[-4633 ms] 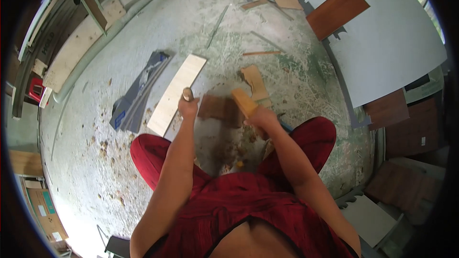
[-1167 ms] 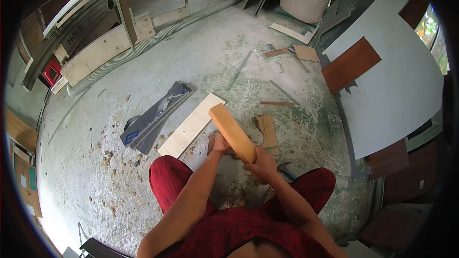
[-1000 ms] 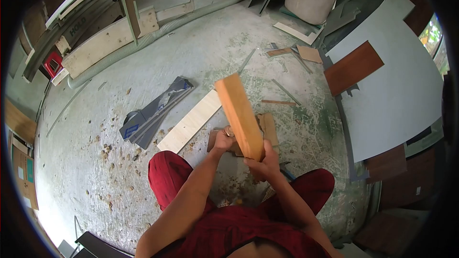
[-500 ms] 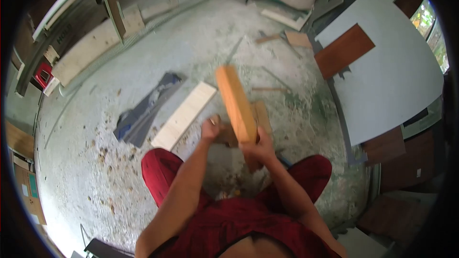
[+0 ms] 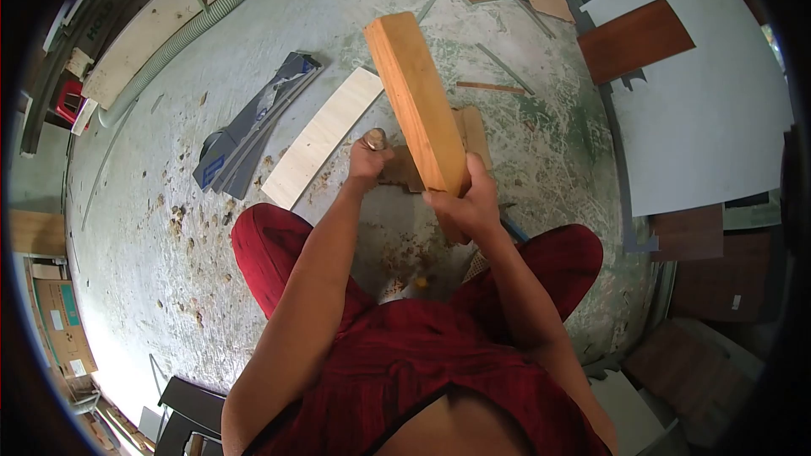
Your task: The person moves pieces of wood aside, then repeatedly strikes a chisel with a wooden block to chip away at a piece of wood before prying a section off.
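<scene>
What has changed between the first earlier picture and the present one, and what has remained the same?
The right hand has raised the wooden block, which now looks larger and closer. Neither hand took up or let go of anything: the left hand still grips the round-ended tool. The pale board and grey strips lie where they were.

1 head camera, angled downward.

A long orange wood block [image 5: 416,105] slants in the right hand [image 5: 475,205]; a round brown end [image 5: 375,138] pokes from the left hand [image 5: 367,161]
</scene>
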A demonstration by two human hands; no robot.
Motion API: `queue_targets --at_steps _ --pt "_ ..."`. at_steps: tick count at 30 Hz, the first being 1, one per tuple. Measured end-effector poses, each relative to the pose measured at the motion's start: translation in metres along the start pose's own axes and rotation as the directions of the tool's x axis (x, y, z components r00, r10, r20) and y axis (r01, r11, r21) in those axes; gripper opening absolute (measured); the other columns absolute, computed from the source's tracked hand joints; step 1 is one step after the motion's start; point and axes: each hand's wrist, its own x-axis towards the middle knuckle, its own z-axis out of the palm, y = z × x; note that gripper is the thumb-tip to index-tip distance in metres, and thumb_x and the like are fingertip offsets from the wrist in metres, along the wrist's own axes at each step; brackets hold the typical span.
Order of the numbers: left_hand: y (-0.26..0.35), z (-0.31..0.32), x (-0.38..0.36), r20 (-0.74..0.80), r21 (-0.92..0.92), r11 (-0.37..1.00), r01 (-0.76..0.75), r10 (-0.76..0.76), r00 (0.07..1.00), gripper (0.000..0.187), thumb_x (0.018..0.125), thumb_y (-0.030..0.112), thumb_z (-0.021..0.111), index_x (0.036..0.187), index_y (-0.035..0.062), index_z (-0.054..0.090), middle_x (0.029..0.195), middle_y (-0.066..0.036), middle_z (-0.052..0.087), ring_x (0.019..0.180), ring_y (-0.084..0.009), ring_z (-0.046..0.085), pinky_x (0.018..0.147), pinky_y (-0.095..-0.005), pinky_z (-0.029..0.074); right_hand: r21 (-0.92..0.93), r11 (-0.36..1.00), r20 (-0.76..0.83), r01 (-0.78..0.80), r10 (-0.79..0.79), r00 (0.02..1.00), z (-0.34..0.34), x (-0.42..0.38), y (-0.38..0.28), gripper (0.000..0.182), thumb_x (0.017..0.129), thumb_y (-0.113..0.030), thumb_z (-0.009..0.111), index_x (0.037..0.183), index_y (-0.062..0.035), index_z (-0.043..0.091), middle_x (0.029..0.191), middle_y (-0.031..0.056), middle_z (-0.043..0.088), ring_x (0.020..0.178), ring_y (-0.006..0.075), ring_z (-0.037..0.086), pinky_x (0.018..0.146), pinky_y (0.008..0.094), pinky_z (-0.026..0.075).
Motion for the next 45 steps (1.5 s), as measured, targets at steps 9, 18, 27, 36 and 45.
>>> queue_targets --at_steps 9,18,27,36,45 --pt "0.014 0.003 -0.009 0.095 0.017 0.997 -0.070 0.068 0.993 0.020 0.079 -0.001 0.065 0.098 0.0032 0.063 0.097 -0.003 0.068 0.087 -0.0090 0.062 0.077 -0.0254 0.049 -0.605 0.796 0.158 -0.007 0.129 0.979 0.005 -0.001 0.007 0.058 0.061 -0.035 0.076 0.097 -0.0008 0.046 0.077 0.0169 0.061 0.073 0.0328 0.063 0.066 0.0385 0.048" --pt "0.051 0.014 -0.029 0.000 0.089 0.996 -0.011 0.011 1.000 0.019 0.080 0.003 0.065 0.099 0.0024 0.063 0.096 -0.004 0.068 0.086 -0.0104 0.062 0.074 -0.0268 0.050 -0.100 0.985 0.004 0.139 -0.140 0.990 0.013 -0.011 -0.023 0.057 0.061 -0.035 0.074 0.098 -0.0025 0.044 0.081 0.0196 0.061 0.076 0.0388 0.061 0.064 0.0418 0.047" --pt "0.015 0.004 -0.015 0.003 0.049 0.996 -0.070 0.070 0.998 0.017 0.087 0.008 0.055 0.100 0.0015 0.063 0.094 -0.007 0.067 0.083 -0.0178 0.064 0.069 -0.0316 0.052 -0.592 0.796 0.197 -0.128 0.297 0.934 0.018 0.001 0.018 0.057 0.062 -0.034 0.074 0.099 -0.0019 0.044 0.089 0.0227 0.061 0.086 0.0402 0.060 0.073 0.0452 0.046" --pt "-0.026 -0.005 0.007 0.146 -0.680 0.700 0.218 -0.162 0.976 0.025 0.089 0.009 0.045 0.105 -0.0040 0.059 0.100 -0.016 0.064 0.086 -0.0273 0.065 0.074 -0.0384 0.054 -0.612 0.787 0.196 -0.077 0.245 0.950 0.015 -0.006 0.020 0.057 0.061 -0.034 0.075 0.097 -0.0031 0.043 0.087 0.0195 0.061 0.085 0.0387 0.060 0.073 0.0436 0.046" --pt "-0.018 0.000 -0.002 0.029 -0.196 0.981 0.013 -0.008 1.000 0.027 0.090 0.013 0.043 0.106 -0.0032 0.059 0.100 -0.016 0.064 0.086 -0.0286 0.065 0.074 -0.0402 0.054 -0.623 0.778 0.199 -0.080 0.256 0.946 0.014 -0.005 0.021 0.058 0.060 -0.034 0.075 0.098 -0.0033 0.044 0.088 0.0197 0.061 0.085 0.0387 0.060 0.074 0.0441 0.046"
